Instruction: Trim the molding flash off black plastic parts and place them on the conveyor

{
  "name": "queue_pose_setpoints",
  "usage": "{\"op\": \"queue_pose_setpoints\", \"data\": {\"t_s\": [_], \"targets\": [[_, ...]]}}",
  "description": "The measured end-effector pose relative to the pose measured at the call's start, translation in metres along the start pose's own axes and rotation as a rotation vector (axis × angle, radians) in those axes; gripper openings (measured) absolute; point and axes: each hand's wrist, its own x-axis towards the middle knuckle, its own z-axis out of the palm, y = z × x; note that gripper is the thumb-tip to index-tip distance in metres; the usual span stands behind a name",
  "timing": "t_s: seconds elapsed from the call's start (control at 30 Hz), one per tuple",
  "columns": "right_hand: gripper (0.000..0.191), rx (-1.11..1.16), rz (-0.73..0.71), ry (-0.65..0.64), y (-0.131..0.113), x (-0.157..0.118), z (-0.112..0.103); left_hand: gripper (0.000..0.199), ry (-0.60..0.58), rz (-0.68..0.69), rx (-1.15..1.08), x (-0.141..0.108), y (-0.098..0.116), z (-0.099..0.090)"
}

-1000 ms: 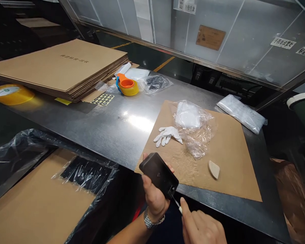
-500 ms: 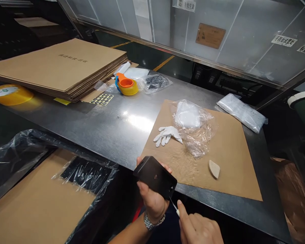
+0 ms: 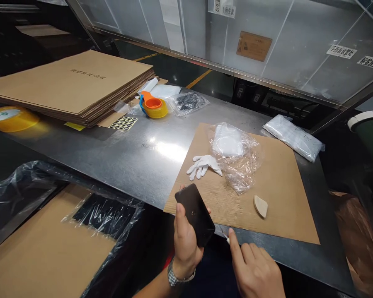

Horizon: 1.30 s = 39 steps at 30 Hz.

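A dark, flat, phone-like case (image 3: 195,215) is tilted upright in my left hand (image 3: 186,244), its thumb on the left edge and fingertips showing at the far side. My right hand (image 3: 256,265) is closed around a thin tool (image 3: 228,239) with a white handle, the index finger along it. The tool's tip is apart from the case, just to its right. Beyond the case, a white glove (image 3: 204,166) lies on a cardboard sheet (image 3: 279,182), beside crumpled clear plastic (image 3: 240,171) with white material inside. A beige wedge-shaped pad (image 3: 260,206) rests on the cardboard.
Stacked cardboard (image 3: 81,82), a tape dispenser (image 3: 154,106) and a sticker sheet (image 3: 123,123) are on the metal table (image 3: 127,161). A wrapped white bundle (image 3: 294,136) lies at the right. A plastic-lined box (image 3: 49,244) stands at lower left.
My left hand has turned the case more upright and slightly right. My right hand has moved right and a little up, taking the tool's tip away from the case.
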Motion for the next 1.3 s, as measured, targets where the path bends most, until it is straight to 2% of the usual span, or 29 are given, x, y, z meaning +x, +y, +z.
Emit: {"op": "queue_pose_setpoints", "data": {"t_s": [0.1,0.2,0.33,0.4,0.47,0.6,0.67,0.77,0.87,0.97,1.03,1.17,1.3], "targets": [[0.035,0.149,0.059,-0.062,0.005,-0.004,0.0,0.048,0.006,-0.14,-0.024,0.002,0.004,0.003],[0.033,0.404,0.076,-0.154,0.004,-0.01,-0.002,0.051,0.024,-0.219,-0.016,0.004,0.003,0.004],[0.026,0.776,0.21,-0.139,-0.004,-0.005,-0.003,0.054,0.009,-0.297,-0.025,0.002,0.0,0.004],[0.026,0.881,0.21,-0.07,-0.009,0.003,0.002,0.054,0.019,-0.35,-0.028,0.0,-0.002,0.005],[0.029,0.865,0.136,0.064,-0.015,0.01,0.01,0.055,0.056,-0.408,-0.017,-0.001,-0.004,0.007],[0.022,0.623,0.026,0.359,-0.03,0.016,0.029,0.051,0.132,-0.488,0.001,0.001,-0.007,0.009],[0.016,0.522,0.028,0.412,-0.035,0.015,0.035,0.048,0.139,-0.509,-0.024,0.005,-0.006,0.009],[0.009,0.59,0.069,0.32,-0.034,0.009,0.039,0.043,0.121,-0.503,-0.075,0.011,-0.003,0.009],[0.024,0.734,0.212,0.122,-0.022,0.005,0.035,0.037,0.092,-0.476,-0.103,0.014,0.0,0.008],[0.035,0.715,0.35,-0.052,-0.007,0.002,0.026,0.037,0.049,-0.468,-0.101,0.012,0.0,0.005],[0.042,0.686,0.392,-0.15,-0.001,0.0,0.019,0.041,0.002,-0.466,-0.101,0.01,-0.001,0.004],[0.034,0.608,0.365,-0.233,0.003,-0.006,0.006,0.046,-0.101,-0.414,-0.114,0.007,0.001,0.002],[0.031,0.483,0.239,-0.236,0.005,-0.012,0.0,0.045,-0.168,-0.33,-0.11,0.006,0.002,0.001]]}}
